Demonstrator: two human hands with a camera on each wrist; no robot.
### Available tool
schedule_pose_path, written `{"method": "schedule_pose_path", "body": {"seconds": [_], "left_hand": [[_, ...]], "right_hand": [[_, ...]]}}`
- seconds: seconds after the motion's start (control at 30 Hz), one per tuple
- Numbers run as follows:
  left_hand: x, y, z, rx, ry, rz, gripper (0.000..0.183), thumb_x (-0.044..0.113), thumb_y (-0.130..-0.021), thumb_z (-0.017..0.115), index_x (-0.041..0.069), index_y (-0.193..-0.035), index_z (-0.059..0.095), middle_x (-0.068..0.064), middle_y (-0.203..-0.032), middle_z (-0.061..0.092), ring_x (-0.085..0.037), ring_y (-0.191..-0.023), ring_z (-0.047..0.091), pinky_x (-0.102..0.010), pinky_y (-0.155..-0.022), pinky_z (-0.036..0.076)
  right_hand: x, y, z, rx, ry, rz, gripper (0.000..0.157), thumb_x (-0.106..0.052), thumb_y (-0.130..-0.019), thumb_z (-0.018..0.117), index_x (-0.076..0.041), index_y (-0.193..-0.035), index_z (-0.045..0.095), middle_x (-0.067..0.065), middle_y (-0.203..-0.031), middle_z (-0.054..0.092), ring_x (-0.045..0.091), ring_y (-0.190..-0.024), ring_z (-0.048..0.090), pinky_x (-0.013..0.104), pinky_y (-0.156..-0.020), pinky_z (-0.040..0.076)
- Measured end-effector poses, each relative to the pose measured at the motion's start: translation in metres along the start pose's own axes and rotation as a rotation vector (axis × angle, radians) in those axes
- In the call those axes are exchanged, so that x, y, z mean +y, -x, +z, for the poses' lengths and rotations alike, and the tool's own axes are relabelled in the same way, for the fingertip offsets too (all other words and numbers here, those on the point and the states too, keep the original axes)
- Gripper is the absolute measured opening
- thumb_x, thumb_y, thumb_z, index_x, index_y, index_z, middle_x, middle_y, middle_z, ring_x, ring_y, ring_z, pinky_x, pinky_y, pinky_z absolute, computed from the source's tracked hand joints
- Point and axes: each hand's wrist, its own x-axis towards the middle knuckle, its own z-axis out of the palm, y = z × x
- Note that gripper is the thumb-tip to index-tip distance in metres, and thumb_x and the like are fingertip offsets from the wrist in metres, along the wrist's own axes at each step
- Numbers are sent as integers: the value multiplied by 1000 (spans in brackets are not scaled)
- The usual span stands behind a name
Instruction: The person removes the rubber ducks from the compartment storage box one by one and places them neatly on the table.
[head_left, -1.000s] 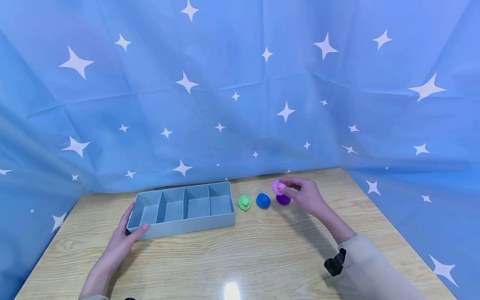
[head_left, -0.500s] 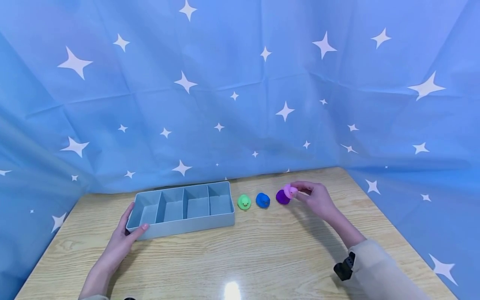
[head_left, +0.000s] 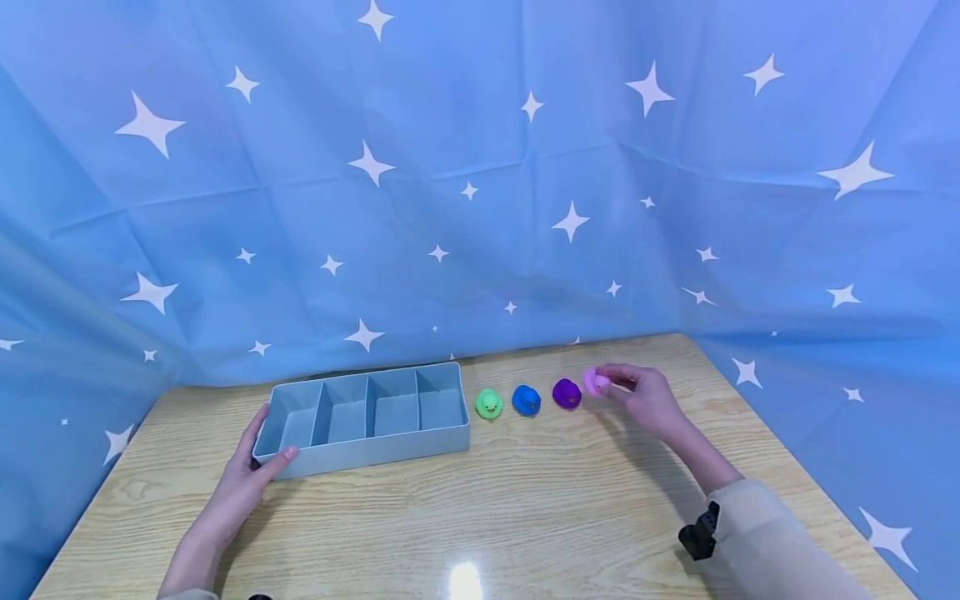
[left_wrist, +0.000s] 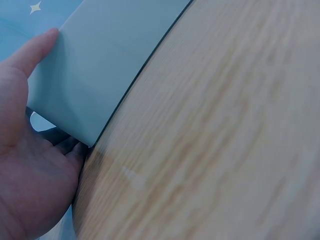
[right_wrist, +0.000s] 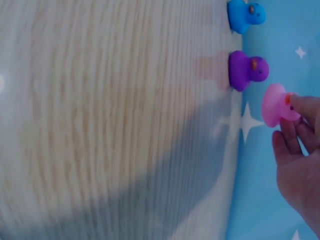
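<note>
My right hand (head_left: 647, 402) pinches a pink rubber duck (head_left: 592, 381) by its head between thumb and fingers. In the right wrist view the pink duck (right_wrist: 273, 106) is off the table, its base tilted toward the other ducks. A purple rubber duck (head_left: 566, 394) sits just left of it, then a blue rubber duck (head_left: 527, 401) and a green rubber duck (head_left: 489, 404), in a row. My left hand (head_left: 242, 482) grips the left end of a grey-blue divided box (head_left: 375, 456), thumb on its front wall (left_wrist: 107, 60) and fingers round the end.
The box's compartments, parted by thin upright dividers, face up. Everything stands on a wood-grain table (head_left: 480, 525), the ducks and box near its back edge. A blue star-patterned cloth (head_left: 465, 225) hangs behind and around it.
My right hand has moved right with the pink duck, from over the purple duck to beside it, so the purple duck now shows whole. The left hand and box stay put.
</note>
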Motion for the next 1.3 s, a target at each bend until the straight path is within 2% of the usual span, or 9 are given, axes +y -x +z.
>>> {"method": "schedule_pose_path", "body": {"seconds": [0.17, 0.3, 0.73, 1.0, 1.3], "left_hand": [[0, 0, 0, 0, -3, 5, 95, 34, -104, 62, 30, -165, -11, -17, -168, -19, -54, -150, -8, -77, -113, 10], [1, 0, 0, 3, -9, 0, 96, 35, -104, 62, 30, -165, -11, -17, -168, -19, -53, -150, -11, -77, -113, 8], [2, 0, 0, 1, -2, -2, 96, 35, -104, 62, 32, -164, -12, -18, -168, -19, -55, -149, -8, -77, -113, 9], [1, 0, 1, -2, 3, -1, 95, 34, -104, 62, 32, -165, -11, -20, -168, -18, -56, -149, -6, -77, -113, 10], [1, -1, 1, 0, -1, 0, 95, 35, -104, 62, 35, -164, -12, -19, -168, -18, -54, -150, -8, -76, -114, 9]], "right_hand": [[5, 0, -2, 3, 11, 1, 30, -2, -96, 69, 8, -125, 69, 25, -122, 69, 44, -118, 64, 43, -98, 54], [10, 0, -3, 0, 34, 19, 31, -1, -96, 68, 7, -126, 69, 26, -123, 68, 45, -118, 63, 49, -98, 53], [25, -4, -3, -42, 54, 54, 34, -2, -98, 67, 11, -129, 65, 30, -129, 64, 49, -122, 59, 53, -102, 50], [28, -7, 1, -49, 142, 22, 31, -1, -98, 66, 10, -127, 67, 30, -125, 66, 50, -119, 60, 58, -101, 50], [25, -8, 2, -45, 177, -1, 29, 5, -96, 64, 11, -124, 67, 31, -122, 67, 50, -117, 61, 58, -100, 50]]}}
